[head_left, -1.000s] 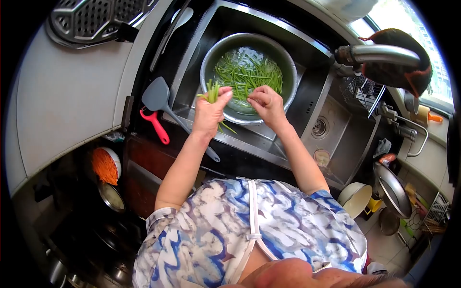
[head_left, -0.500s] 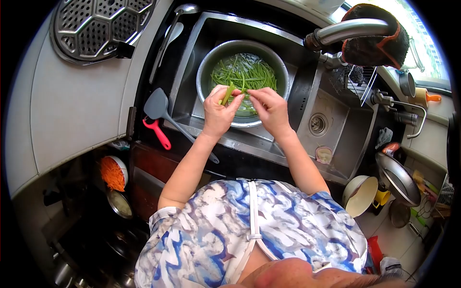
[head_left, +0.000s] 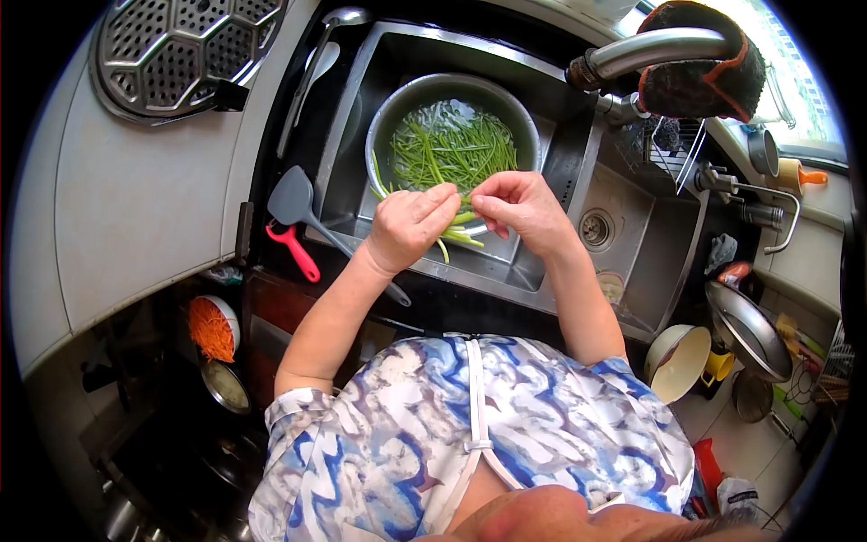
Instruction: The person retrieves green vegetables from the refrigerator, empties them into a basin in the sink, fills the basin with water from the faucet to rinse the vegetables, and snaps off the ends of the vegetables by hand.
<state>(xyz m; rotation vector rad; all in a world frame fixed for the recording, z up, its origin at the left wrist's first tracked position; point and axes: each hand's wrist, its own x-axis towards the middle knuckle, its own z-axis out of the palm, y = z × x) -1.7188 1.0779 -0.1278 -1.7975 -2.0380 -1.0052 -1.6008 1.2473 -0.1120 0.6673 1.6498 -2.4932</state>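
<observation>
A round metal basin [head_left: 377, 126] stands in the left sink bowl, holding water and many long thin green vegetable stems [head_left: 465, 149]. At its near rim, my left hand [head_left: 411, 226] is closed around a small bunch of the stems, whose paler ends [head_left: 462, 233] poke out below the fingers. Close beside it, my right hand [head_left: 524, 212] pinches at the bunch with thumb and forefinger. What exactly lies between those fingertips is too small to make out.
The right sink bowl [head_left: 637, 262] has a drain. A grey spatula [head_left: 291, 194] and red-handled peeler [head_left: 293, 251] lie left of the sink. The faucet [head_left: 664, 54] arches at the upper right. Below left is a bowl of shredded carrot [head_left: 210, 330]; a cream bowl [head_left: 677, 361] stands lower right.
My left hand has turned back-up and moved slightly down. My right hand has shifted down and right. The stem ends now stick out over the basin's near rim.
</observation>
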